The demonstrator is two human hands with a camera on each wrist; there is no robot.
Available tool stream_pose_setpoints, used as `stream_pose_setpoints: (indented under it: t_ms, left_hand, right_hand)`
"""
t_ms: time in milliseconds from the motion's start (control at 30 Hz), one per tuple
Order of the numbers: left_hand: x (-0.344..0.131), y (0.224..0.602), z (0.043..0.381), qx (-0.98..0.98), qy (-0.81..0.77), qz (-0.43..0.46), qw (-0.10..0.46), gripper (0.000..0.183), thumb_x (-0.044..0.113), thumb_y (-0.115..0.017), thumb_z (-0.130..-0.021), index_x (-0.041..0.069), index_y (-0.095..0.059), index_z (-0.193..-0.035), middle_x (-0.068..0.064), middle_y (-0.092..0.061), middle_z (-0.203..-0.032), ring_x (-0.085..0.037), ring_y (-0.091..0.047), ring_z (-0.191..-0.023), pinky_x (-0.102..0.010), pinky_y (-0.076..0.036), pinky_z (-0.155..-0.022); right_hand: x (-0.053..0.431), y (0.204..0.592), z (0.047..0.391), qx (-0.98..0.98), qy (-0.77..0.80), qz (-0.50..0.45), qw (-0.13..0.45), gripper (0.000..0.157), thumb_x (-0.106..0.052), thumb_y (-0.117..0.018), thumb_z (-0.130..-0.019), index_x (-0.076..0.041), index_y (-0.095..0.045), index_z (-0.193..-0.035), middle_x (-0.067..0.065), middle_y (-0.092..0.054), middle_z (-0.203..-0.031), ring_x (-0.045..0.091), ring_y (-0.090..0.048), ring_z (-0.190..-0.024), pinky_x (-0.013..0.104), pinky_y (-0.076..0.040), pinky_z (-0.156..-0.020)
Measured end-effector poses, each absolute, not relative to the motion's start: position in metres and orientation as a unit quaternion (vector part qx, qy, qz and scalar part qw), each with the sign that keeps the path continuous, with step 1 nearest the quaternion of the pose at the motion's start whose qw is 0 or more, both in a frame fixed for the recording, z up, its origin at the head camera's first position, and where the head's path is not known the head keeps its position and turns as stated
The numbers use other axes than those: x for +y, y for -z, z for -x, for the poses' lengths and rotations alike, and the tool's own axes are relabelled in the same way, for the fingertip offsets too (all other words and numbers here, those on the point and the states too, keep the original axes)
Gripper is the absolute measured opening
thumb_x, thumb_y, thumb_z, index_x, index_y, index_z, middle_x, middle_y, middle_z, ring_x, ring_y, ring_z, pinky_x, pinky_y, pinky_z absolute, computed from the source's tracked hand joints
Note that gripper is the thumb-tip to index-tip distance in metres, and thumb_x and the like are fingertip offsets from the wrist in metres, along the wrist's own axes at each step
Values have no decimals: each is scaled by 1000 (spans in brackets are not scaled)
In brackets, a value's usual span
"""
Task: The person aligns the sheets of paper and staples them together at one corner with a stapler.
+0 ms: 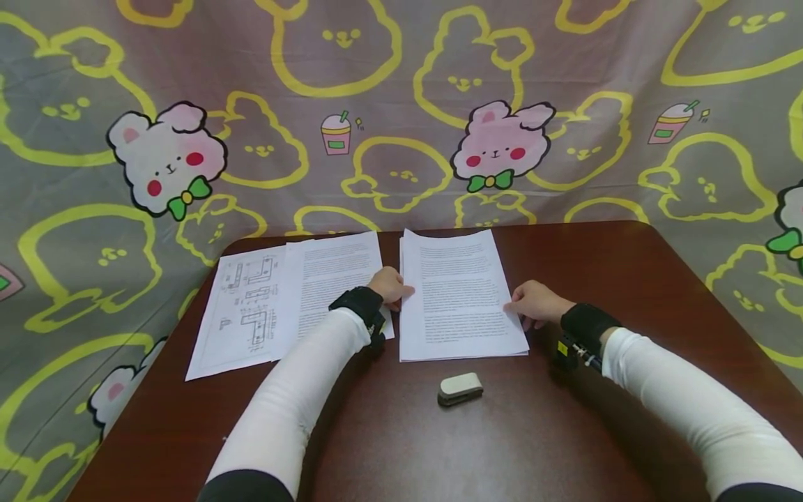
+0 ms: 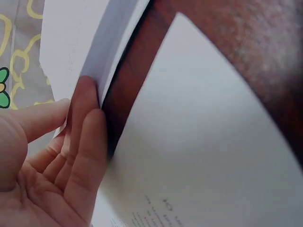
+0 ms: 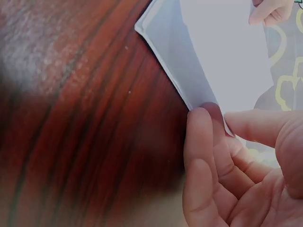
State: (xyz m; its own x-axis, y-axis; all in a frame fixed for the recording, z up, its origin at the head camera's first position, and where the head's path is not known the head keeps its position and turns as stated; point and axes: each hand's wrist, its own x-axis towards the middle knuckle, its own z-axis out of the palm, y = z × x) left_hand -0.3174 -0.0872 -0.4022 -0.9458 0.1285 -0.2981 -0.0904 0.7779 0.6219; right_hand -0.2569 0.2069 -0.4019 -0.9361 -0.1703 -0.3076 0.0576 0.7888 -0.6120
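Note:
A stack of printed paper (image 1: pixel 461 300) lies in front of me, its layers slightly out of line at the left and bottom edges. My left hand (image 1: pixel 387 286) pinches the left edge of this stack. In the left wrist view the thumb (image 2: pixel 45 120) is on the top face and the fingers (image 2: pixel 87 151) are underneath the lifted edge. On the opposite side my right hand (image 1: pixel 536 303) pinches the right edge. The right wrist view shows that thumb (image 3: pixel 258 126) over the sheets (image 3: pixel 222 52) and the fingertips (image 3: pixel 200 124) below them.
Left of the stack lie more sheets, one with printed text (image 1: pixel 335 279) overlapping one with technical drawings (image 1: pixel 241 314). A small stapler (image 1: pixel 460 389), pale on top and dark below, rests nearer me on the brown table (image 1: pixel 389 446). A patterned cloth (image 1: pixel 389 111) hangs behind.

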Motion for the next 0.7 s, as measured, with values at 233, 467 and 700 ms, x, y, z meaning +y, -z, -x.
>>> stream_pose_setpoints:
  t_ms: [233, 467, 700]
  left_hand:
    - [-87, 406, 319, 931, -332, -7, 151, 31, 11, -67, -90, 3, -52, -63, -8, -55, -63, -11, -54, -40, -22, -48, -42]
    - [-87, 410, 320, 934, -328, 3, 139, 29, 10, -69, -87, 3, -52, -66, -9, -56, -64, -11, -52, -41, -22, -46, -41]
    - [-86, 410, 319, 945, -303, -12, 126, 31, 12, -70, -87, 5, -52, -62, -5, -54, -63, -13, -52, -49, -22, -42, -43]
  right_hand:
    - [205, 405, 258, 935, 308, 30, 176, 25, -22, -65, -93, -3, -61, -78, 8, -60, -68, 18, -61, -54, 30, -50, -54]
    - [202, 407, 258, 941, 291, 34, 170, 25, -23, -66, -93, -2, -63, -79, 8, -59, -66, 18, -60, -54, 30, -50, -53]
    - [200, 405, 255, 944, 282, 37, 168, 24, -24, -67, -92, -1, -65, -85, 8, -59, -67, 18, -60, -54, 30, -50, -53]
